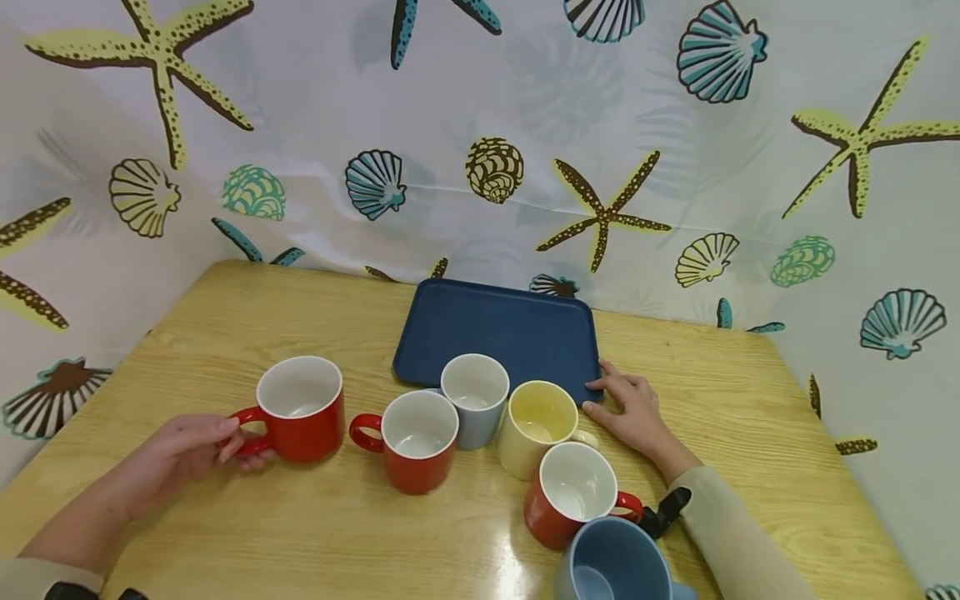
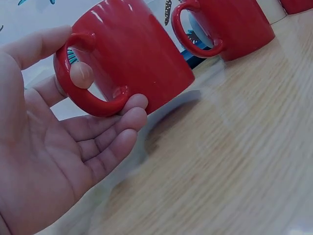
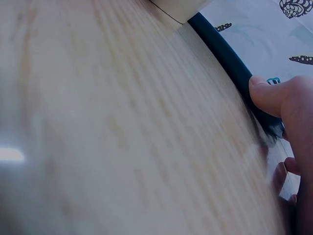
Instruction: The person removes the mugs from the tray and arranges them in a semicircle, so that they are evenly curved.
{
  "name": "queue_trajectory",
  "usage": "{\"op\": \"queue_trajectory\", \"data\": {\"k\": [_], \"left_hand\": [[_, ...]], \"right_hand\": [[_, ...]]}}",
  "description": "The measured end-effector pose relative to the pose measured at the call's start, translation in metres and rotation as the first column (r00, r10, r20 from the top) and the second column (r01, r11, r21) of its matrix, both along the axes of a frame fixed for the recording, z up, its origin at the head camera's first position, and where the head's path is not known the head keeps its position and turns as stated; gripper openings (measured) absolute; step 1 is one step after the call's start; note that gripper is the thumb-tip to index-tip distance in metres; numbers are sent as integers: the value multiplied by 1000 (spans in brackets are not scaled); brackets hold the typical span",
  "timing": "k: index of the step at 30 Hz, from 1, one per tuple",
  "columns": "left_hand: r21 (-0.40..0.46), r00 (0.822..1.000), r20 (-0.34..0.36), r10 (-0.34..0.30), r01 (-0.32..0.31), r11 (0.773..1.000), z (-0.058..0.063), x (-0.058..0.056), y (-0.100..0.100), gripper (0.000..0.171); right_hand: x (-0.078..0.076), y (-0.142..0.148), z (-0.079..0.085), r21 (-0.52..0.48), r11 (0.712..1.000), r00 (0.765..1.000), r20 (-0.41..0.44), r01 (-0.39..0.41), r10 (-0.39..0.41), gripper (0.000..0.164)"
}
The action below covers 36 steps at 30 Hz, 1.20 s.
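Note:
At the left, my left hand (image 1: 183, 450) holds a red mug (image 1: 309, 429) with a white inside by its handle. One fingertip shows through the handle loop (image 2: 100, 105) in the left wrist view, with other fingers under it. The mug looks slightly raised, with a shadow beneath it. My right hand (image 1: 633, 412) grips the near right corner of a dark blue tray (image 1: 498, 329), thumb on the rim; some of its fingers are hidden. Nearest the held mug stands a second red mug (image 1: 420, 471), handle to the left.
A light grey-blue mug (image 1: 480, 421) and a pale yellow mug (image 1: 521, 450) stand before the tray. Closer to me are another red mug (image 1: 543, 517) and a larger blue mug (image 1: 618, 558). A shell-patterned cloth (image 1: 450, 92) hangs behind the wooden table (image 1: 337, 533).

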State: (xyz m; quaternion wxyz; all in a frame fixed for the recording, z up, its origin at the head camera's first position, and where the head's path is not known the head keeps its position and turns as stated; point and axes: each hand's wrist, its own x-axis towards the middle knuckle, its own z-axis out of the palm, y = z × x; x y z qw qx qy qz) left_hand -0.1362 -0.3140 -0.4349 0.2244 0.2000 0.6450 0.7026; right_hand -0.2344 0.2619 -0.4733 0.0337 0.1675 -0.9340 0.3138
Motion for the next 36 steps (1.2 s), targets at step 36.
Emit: {"op": "queue_trajectory", "data": {"k": [36], "left_hand": [[183,948,19,-318,309,933,-11,28,28,33]], "right_hand": [[-1,2,0,5,1000,1000,23,7,-7,39]]}}
